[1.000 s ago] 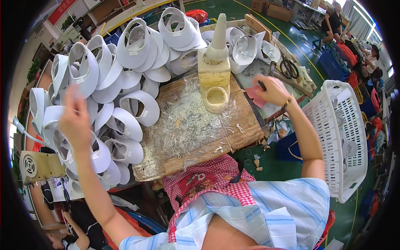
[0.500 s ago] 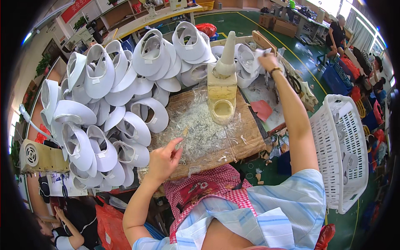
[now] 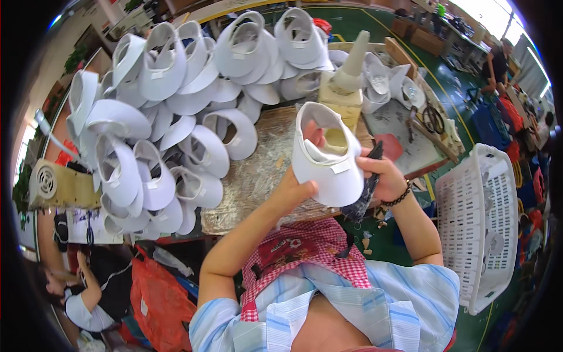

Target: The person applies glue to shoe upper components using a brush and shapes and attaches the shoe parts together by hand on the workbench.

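Note:
A white sun visor [image 3: 335, 186] is held up above the front of the work board. My left hand [image 3: 298, 189] grips it at its left side, the thumb on the brim and some fingers showing through the ring opening. At the visor's right edge, my right hand [image 3: 384, 176] has its fingers closed round a dark, crumpled cloth [image 3: 365, 196], which hangs beside the brim. Behind the visor stands a cream block with an upright cone [image 3: 353, 61], partly hidden. Many white visors [image 3: 158, 182] lie piled at the left and far side of the board.
The worn wooden board [image 3: 246, 196] carries glue-like residue. Scissors [image 3: 433, 119] and more white pieces [image 3: 375, 82] lie in a tray at far right. A white plastic basket [image 3: 475, 234] stands right, a red bag [image 3: 158, 299] lower left. Other people sit nearby.
My right hand has come back from the far right tray and now has the dark cloth. Both hands have met at a white visor in front of me. The whole view has shifted.

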